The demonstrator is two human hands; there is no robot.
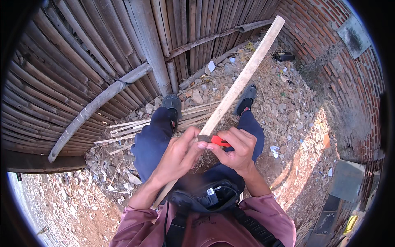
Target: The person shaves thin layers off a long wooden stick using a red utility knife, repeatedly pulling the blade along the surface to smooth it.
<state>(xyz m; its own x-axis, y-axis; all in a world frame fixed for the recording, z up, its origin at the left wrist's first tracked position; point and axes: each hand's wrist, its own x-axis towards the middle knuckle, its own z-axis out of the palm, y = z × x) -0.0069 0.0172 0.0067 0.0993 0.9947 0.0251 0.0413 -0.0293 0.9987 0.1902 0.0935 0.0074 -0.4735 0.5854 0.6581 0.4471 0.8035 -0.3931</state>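
A long pale wooden strip [242,78] slants from my lap up toward the far right. My left hand [177,158] is closed round its lower part, and the strip's near end comes out below my wrist. In my right hand [238,149] is a small tool with a red handle [220,141]. Its flat, dark brown end [204,138] lies across the strip, and my left thumb touches it. The tool's exact kind cannot be made out, since my fingers cover part of it.
Several thin wooden strips [123,131] lie on the rubble ground [284,123] by my feet. A bamboo wall [94,53] stands left and ahead, a brick wall [349,82] right. An open dark pouch [210,195] sits at my waist. Grey slabs [347,181] lean at the right.
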